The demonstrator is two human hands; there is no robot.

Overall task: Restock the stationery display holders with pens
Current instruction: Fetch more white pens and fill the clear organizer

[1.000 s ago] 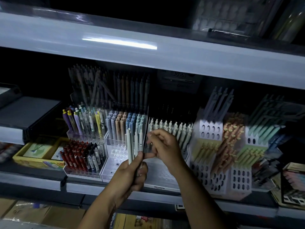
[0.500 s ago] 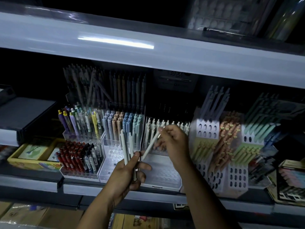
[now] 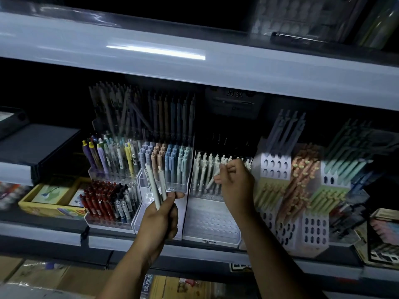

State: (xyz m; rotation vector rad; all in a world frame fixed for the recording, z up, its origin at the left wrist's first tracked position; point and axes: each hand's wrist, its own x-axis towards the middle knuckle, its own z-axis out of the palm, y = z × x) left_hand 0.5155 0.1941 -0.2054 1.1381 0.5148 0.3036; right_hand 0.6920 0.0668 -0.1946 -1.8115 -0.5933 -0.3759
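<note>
**Seating one pale pen in the back row**

Nearest me, my left hand (image 3: 160,221) is clenched round a small bundle of spare pens (image 3: 153,186), which stick up in front of the displays. Just beyond it sits the clear tiered holder (image 3: 212,223), its front rows of sockets bare. Further in, my right hand (image 3: 236,186) pinches one pale pen (image 3: 210,182), tilted, against the white pens (image 3: 204,169) standing along the holder's rear tier. I judge this to be the insertion step, though I cannot tell whether the tip has found a socket. Next I'd stand it upright over a free hole, press it down, let go, and take another from the bundle. Farther left, pastel pens (image 3: 170,160) fill the neighbouring holder.
</note>
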